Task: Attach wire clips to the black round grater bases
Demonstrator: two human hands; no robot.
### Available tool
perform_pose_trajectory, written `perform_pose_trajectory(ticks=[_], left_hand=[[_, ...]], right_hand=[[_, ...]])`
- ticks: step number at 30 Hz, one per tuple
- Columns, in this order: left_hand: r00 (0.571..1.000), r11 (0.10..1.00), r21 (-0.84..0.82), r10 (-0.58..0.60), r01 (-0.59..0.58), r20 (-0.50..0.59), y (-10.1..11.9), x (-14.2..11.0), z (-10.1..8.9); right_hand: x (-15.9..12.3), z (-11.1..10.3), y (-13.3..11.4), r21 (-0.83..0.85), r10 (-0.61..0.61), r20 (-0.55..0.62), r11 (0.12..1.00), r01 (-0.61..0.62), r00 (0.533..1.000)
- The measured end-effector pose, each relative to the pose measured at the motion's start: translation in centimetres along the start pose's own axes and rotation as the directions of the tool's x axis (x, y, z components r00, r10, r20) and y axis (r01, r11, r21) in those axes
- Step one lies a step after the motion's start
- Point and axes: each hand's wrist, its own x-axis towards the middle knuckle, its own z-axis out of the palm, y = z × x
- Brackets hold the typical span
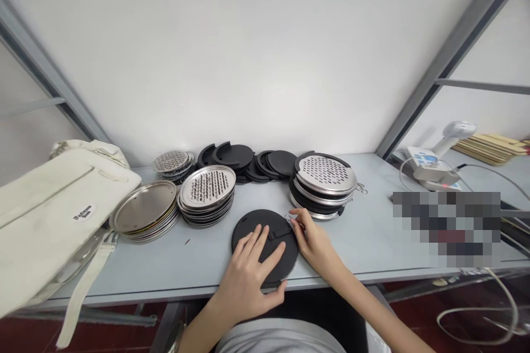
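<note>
A round black plastic disc (pixel 285 265) lies near the table's front edge. My left hand (pixel 248 270) rests on it with fingers spread across the top and the thumb at the near rim. At the disc's right edge my right hand (pixel 312 242) is closed in a pinch on a thin metal wire piece (pixel 289 217), mostly hidden by the fingers. Just behind that hand stands a stack of grater discs (pixel 325 171) with black rims, and wire loops (pixel 361 188) stick out from its right side.
Left of the disc are stacks of grater plates (pixel 209 187) and plain metal plates (pixel 144 207). Black discs (pixel 236 155) are piled by the wall. A cream bag (pixel 53 220) leans in from the left. A handheld scanner (pixel 455 132) and a cable stand at right.
</note>
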Motion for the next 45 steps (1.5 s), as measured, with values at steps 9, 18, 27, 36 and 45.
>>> perform_pose_trajectory(ticks=[9,18,27,36,45], left_hand=[[1.000,1.000,-0.017,-0.004,0.004,-0.003,0.3,-0.1,0.4],[1.000,1.000,-0.008,-0.009,0.009,-0.016,0.3,-0.2,0.5],[1.000,1.000,-0.020,-0.011,0.010,-0.012,0.2,-0.3,0.8],[1.000,1.000,-0.017,-0.013,0.012,-0.028,0.2,-0.2,0.8],[0.999,1.000,-0.007,-0.004,0.004,-0.036,0.3,-0.1,0.8]], right_hand=[[0.2,-0.7,-0.4,0.059,-0.040,0.083,0.998,0.035,0.996],[-0.5,-1.6,-0.4,0.074,0.041,0.180,0.996,-0.055,0.983],[-0.4,-1.6,-0.2,0.124,0.052,0.233,0.989,-0.082,0.971],[-0.2,-1.9,0.1,0.133,0.058,0.270,0.986,-0.097,0.961],[-0.4,-2.1,-0.1,0.092,0.069,0.270,0.991,-0.097,0.960]])
